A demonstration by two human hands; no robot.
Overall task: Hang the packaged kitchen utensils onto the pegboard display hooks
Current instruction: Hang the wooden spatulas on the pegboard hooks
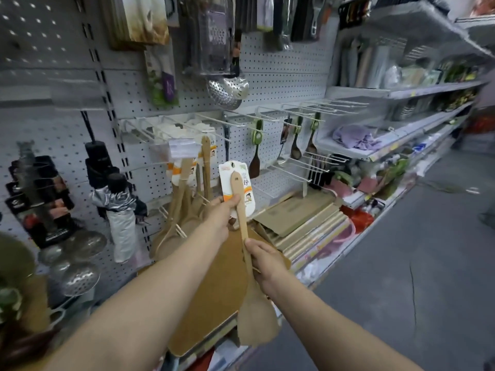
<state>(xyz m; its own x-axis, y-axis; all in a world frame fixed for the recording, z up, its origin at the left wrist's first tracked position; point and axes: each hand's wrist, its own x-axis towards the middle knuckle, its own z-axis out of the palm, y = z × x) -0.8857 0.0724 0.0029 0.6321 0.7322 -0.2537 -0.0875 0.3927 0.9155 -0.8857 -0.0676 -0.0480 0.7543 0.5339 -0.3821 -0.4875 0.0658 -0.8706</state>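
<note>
I hold a wooden spatula [241,210] with a white and orange card label [237,180] upright in front of the grey pegboard [281,76]. My left hand [219,214] pinches the label and upper handle. My right hand [265,259] grips the lower handle, just above the wide blade [257,322]. Several similar wooden utensils [187,183] hang from white hooks [171,129] up and to the left. More white hooks [321,108] jut out bare to the right.
Folded umbrellas [117,204] and black packages [40,199] hang at left, above metal skimmers [80,274]. A steel colander ladle [227,89] hangs overhead. Wooden boards [302,215] lie on the low shelf. Dark spoons [296,145] hang further right. The grey aisle floor [401,263] lies at right.
</note>
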